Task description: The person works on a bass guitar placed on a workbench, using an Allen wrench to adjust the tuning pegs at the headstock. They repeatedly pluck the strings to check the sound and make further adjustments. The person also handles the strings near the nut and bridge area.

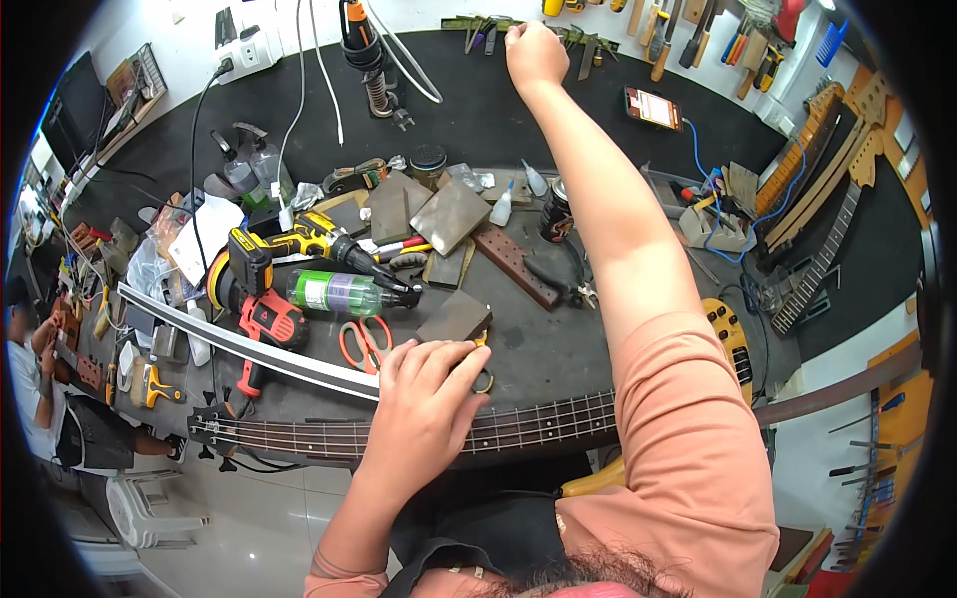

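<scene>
My left hand (424, 399) lies palm down with its fingers stretched out over the right end of a long black-and-white straight bar (249, 346). Beneath that hand runs the strung neck of a bass guitar (309, 439), its headstock at the left. Orange-handled scissors (367, 344) and a dark flat block (455, 317) lie just beyond the fingertips. Far out at the wall, my right hand (538, 58) is closed at a rack of small metal tools (478, 30). Whatever its fingers grip is hidden. The bass's yellow body (731, 339) shows partly beside my right sleeve.
Cluttering the bench are a yellow cordless drill (284, 244), a red-and-black power tool (269, 324), a green spray bottle (334, 292), flat blocks (449, 214) and pliers (563, 279). A phone (653, 108) lies at the back right. Another person (70, 409) stands far left.
</scene>
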The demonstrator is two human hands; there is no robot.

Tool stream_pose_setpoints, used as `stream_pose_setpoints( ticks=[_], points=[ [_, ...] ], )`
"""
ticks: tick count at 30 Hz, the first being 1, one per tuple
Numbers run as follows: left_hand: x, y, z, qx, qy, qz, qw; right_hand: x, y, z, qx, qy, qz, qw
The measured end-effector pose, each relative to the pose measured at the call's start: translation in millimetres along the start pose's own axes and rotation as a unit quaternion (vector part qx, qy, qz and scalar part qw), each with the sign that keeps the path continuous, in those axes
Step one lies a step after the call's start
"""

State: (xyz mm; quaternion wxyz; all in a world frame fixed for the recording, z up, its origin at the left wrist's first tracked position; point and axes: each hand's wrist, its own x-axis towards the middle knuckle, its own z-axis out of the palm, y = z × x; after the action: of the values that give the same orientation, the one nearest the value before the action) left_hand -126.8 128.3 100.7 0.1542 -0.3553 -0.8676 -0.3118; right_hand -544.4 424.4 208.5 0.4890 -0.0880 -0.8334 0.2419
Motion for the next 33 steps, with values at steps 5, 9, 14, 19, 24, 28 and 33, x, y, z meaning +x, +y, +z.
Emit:
stream_pose_setpoints(
  ticks=[5, 9, 14, 19, 24, 28, 33],
  points=[
    [-9, -7, -1, 0.012, 0.016, -0.023, 1.000, -24, 4, 1, 0.000, -0.029, 0.029, 0.999],
    [-17, -5, -2, 0.002, 0.004, -0.015, 1.000, -29, 35, 2, -0.012, -0.046, 0.077, 0.996],
    [-29, 3, -2, -0.010, 0.001, -0.003, 1.000, -28, 38, 8, 0.056, -0.054, 0.089, 0.993],
    [-48, 2, -2, 0.003, 0.021, -0.034, 0.999, -22, 35, -10, 0.167, -0.036, 0.076, 0.982],
    [-63, 9, -5, 0.033, 0.043, -0.036, 0.998, -32, 23, -27, 0.182, 0.017, 0.049, 0.982],
    [-76, 13, -1, 0.055, 0.055, -0.043, 0.996, -40, 34, -44, 0.149, 0.035, 0.016, 0.988],
    [-84, 25, 8, 0.073, 0.071, -0.053, 0.993, -55, 27, -59, 0.118, 0.007, 0.006, 0.993]
  ],
)
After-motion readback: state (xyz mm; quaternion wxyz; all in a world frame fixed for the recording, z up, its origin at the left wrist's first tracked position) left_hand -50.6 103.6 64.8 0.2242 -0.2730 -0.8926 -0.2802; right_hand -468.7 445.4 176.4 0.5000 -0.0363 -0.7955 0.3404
